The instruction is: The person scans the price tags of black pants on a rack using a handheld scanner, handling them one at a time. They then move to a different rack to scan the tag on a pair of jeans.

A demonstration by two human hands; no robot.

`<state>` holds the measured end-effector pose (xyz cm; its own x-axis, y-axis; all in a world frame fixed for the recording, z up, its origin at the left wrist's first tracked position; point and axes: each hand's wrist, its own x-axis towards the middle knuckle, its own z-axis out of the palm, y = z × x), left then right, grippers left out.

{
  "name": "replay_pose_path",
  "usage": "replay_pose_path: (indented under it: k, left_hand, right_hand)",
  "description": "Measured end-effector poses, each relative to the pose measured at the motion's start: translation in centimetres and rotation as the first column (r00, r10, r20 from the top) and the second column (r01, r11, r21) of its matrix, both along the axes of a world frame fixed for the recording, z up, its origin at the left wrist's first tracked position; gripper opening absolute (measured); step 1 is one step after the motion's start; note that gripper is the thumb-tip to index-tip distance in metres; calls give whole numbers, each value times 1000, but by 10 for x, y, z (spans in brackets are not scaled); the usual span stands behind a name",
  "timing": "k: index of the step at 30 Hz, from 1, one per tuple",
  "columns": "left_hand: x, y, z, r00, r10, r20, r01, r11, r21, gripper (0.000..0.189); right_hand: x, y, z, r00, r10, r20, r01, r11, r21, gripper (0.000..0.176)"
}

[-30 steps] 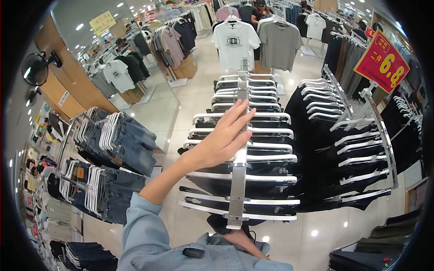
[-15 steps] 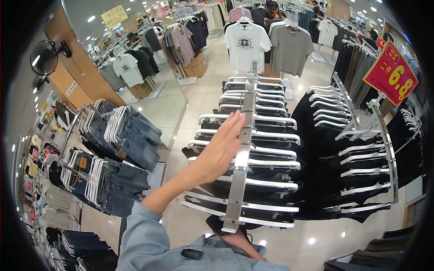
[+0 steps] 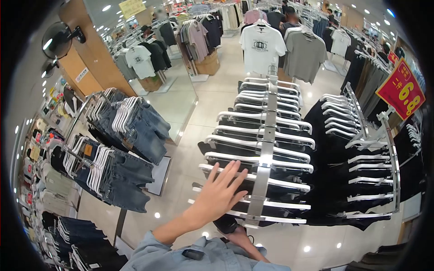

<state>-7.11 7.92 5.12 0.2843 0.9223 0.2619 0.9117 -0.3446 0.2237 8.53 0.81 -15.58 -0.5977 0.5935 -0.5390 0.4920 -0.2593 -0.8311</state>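
Observation:
My left hand (image 3: pixel 218 195) reaches over the near left side of a metal rail (image 3: pixel 266 149), fingers spread and empty. Its fingertips overlap a white hanger (image 3: pixel 285 184) in this view. Several white hangers with black garments (image 3: pixel 242 149) hang along that rail, spaced apart at the near end and closer together farther off. Low beneath the rail's near end is my right hand (image 3: pixel 237 235), beside something black (image 3: pixel 224 223). The fingers of that hand are hidden by the black thing and the rail.
Denim shorts (image 3: pixel 129 169) hang on a rack at the left, near a mirror (image 3: pixel 153 104). More black clothes on white hangers (image 3: pixel 368 178) line the right rack, under a red price sign (image 3: pixel 401 90). T-shirts (image 3: pixel 262 47) hang ahead. A person (image 3: pixel 289 20) stands beyond them.
My left hand has come back toward me from the middle of the rail, and its fingers have spread. The view has shifted, so the racks sit farther right. My right hand stays low.

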Motion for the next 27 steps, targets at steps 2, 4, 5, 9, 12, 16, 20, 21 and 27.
replay_pose_path:
  k: [2,4,5,9,12,16,20,21,27]
  left_hand:
    - [-1,0,-5,999,-1,32,-2,995,98,56]
    - [-5,-7,-6,997,8,73,-18,991,132,52]
    - [-7,-12,-6,994,10,106,-27,987,156,48]
    - [-37,-48,-23,998,4,69,-19,974,225,44]
    - [-57,-80,-28,992,100,79,-114,970,215,49]
    - [-80,-115,-34,978,183,101,-198,967,160,61]
    - [-88,-132,-46,937,190,293,-231,966,112,62]
    - [-88,-135,-50,891,201,407,-241,969,48,61]
    - [-89,-155,-74,638,260,725,-200,965,-171,57]
  right_hand:
    - [-8,-12,-35,989,-97,-110,108,989,101,58]
    - [-15,-12,-24,992,-100,-77,104,994,45,55]
    - [-19,-14,-22,994,-99,-40,102,993,62,50]
    - [-34,-19,8,996,-63,70,52,988,145,47]
    - [-41,-25,-3,994,-47,98,29,984,175,46]
    - [-51,-29,-9,976,-53,213,9,980,201,49]
    - [-61,-34,1,997,-81,12,76,976,206,52]
    - [-63,-35,7,995,-96,-37,102,972,214,51]
    - [-70,-48,17,949,-206,-240,270,921,279,49]
